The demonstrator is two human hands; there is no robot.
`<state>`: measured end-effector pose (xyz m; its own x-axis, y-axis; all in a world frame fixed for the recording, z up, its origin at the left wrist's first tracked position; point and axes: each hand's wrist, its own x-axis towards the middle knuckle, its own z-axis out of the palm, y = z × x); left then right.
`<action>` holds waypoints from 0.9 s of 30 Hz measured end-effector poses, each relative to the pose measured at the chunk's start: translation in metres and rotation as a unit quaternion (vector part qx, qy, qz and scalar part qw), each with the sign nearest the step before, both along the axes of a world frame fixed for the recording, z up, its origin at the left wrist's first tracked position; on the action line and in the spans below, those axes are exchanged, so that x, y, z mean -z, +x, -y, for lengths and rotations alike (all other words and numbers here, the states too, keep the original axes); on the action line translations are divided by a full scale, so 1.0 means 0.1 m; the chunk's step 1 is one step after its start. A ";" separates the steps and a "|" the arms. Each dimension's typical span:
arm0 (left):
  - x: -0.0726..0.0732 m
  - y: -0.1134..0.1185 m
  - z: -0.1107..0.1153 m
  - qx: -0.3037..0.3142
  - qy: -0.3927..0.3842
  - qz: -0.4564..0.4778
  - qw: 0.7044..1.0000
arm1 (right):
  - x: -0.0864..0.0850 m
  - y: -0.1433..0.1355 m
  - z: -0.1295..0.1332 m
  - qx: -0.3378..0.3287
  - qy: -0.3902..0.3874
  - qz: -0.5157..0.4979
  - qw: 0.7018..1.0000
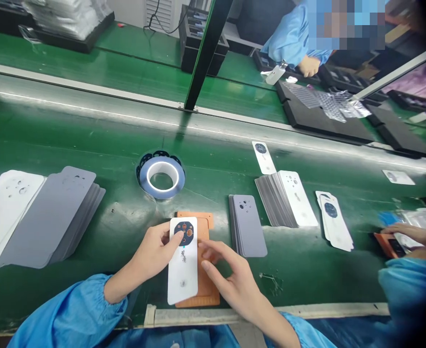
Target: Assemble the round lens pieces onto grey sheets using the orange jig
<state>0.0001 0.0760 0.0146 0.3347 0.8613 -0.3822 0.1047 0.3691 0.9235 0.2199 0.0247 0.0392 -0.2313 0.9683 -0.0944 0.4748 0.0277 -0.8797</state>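
Note:
My left hand point(158, 249) grips a white phone back cover point(182, 285) near its top left edge, with the thumb over a dark camera-area piece at the upper end. The cover stands above an orange fixture point(208, 285) and hides its left part; whether they touch I cannot tell. My right hand point(230, 275) is just right of the cover, over the fixture, with thumb and forefinger apart and nothing visible between them. Beyond the fixture lies a roll of blue-edged tape point(179, 186) with dark pieces along its far rim. A stack of grey covers point(251, 232) is right of my right hand.
Grey covers point(49, 222) and white covers point(7, 212) lie fanned at left. White covers point(301, 203) are stacked at right, beside covers with dark pieces point(338, 232). A neighbour's hand point(416, 237) works at far right; another person's hand point(310, 66) is across the bench. A dark post point(207, 48) rises behind.

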 end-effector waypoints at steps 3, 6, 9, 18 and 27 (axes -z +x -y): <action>-0.03 0.00 -0.01 -0.017 -0.016 0.046 0.999 | 0.03 -0.04 -0.06 -0.002 -0.119 -0.061 0.991; -0.04 -0.02 0.01 -0.037 0.004 0.049 0.998 | 0.04 0.03 -0.24 0.031 -0.161 -0.104 0.981; -0.01 -0.05 0.04 -0.062 0.100 0.022 0.993 | 0.08 0.23 -0.73 0.094 -0.117 -0.116 0.982; 0.02 -0.26 -0.09 -0.232 0.594 -0.201 0.743 | 0.26 0.39 -2.95 0.205 -0.048 0.037 0.977; 0.19 -0.42 -0.35 -0.223 0.140 -0.146 0.954 | 0.21 0.21 -3.02 0.219 0.067 0.174 0.958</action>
<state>-0.0418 0.1108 -0.0044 -0.1738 0.9751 -0.1377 0.2636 0.1807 0.9476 0.2414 0.3267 0.0184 0.2221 0.9742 0.0389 0.7300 -0.1397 -0.6690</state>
